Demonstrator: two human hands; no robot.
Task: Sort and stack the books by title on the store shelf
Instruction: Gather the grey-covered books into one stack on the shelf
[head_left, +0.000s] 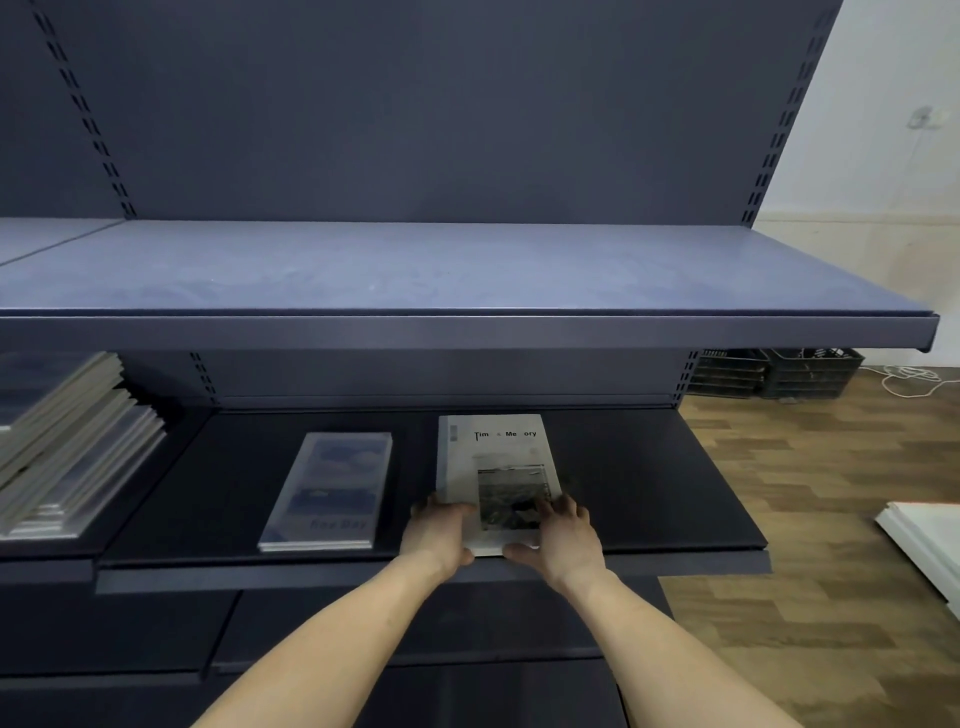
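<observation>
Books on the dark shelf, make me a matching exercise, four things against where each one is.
Things:
1. white book
2. blue book
3. book stack
4. crates

Places:
A. on the floor behind the shelf unit, right
B. lying alone, left of the white book
C. at the shelf's front edge, left hand and right hand on its near end
D. leaning pile on the far-left shelf section

Pairs: 1-C, 2-B, 3-D, 4-A
</observation>
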